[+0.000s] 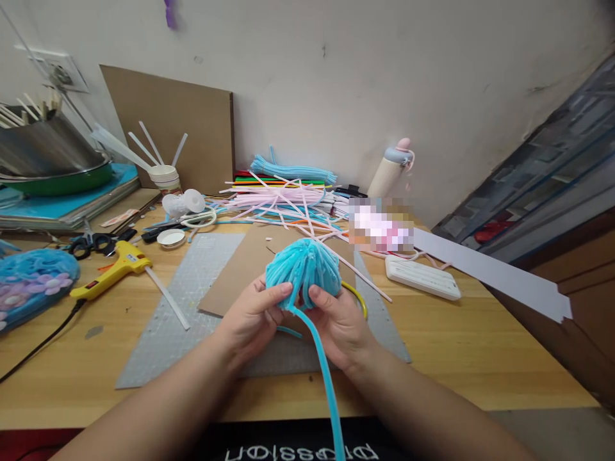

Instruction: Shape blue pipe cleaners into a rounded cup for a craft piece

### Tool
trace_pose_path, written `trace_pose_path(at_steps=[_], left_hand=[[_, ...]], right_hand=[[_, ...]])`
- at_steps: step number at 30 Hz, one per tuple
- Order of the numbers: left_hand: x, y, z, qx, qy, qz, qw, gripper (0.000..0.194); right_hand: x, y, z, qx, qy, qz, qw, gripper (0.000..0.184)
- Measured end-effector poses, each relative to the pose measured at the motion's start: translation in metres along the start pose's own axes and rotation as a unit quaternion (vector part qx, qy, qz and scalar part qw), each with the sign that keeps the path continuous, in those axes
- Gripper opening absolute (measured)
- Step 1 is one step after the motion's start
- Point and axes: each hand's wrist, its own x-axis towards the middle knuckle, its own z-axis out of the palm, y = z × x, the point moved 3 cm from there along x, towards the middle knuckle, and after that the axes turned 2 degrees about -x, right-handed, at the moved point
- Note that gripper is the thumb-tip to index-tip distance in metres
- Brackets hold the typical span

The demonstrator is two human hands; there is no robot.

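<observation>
Both my hands hold a fuzzy blue ball of bent pipe cleaners (pixel 302 266) above a brown cardboard sheet (pixel 240 275). My left hand (pixel 252 315) grips its lower left side, thumb pressed on the fluff. My right hand (pixel 337 320) grips the lower right side, fingers closed. A long blue pipe cleaner strand (pixel 327 378) hangs from the ball toward me between my wrists. A yellow ring (pixel 359 298) peeks out behind my right hand.
A grey cutting mat (pixel 192 288) lies under the cardboard. A yellow glue gun (pixel 113 269) and scissors (pixel 91 243) lie at left. Pink and blue pipe cleaners (pixel 288 198) pile at the back. A white case (pixel 423 276) lies at right. The wooden table (pixel 480 346) ends at right.
</observation>
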Motion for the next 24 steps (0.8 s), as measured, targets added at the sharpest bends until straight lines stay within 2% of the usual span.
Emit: trace_pose_path(at_steps=[5, 9, 16, 20, 24], left_hand=[[0.003, 0.004, -0.007, 0.045, 0.06, 0.066, 0.995, 0.025], [0.004, 0.004, -0.006, 0.065, 0.065, 0.098, 0.991, 0.029], [0.003, -0.004, -0.004, 0.096, 0.037, 0.062, 0.993, 0.033], [0.003, -0.007, -0.009, 0.108, 0.067, 0.041, 0.991, 0.026], [0.005, -0.005, -0.013, 0.082, 0.089, 0.045, 0.992, 0.025]], right_hand=[[-0.001, 0.002, 0.004, -0.004, -0.014, 0.015, 1.0, 0.031], [0.001, 0.004, 0.003, -0.002, -0.007, 0.001, 1.0, 0.027], [0.002, 0.007, 0.0, 0.008, 0.016, 0.015, 1.0, 0.027], [0.002, 0.008, 0.0, 0.01, 0.009, 0.046, 0.999, 0.025], [0.003, 0.009, -0.003, -0.046, 0.003, 0.049, 0.998, 0.026]])
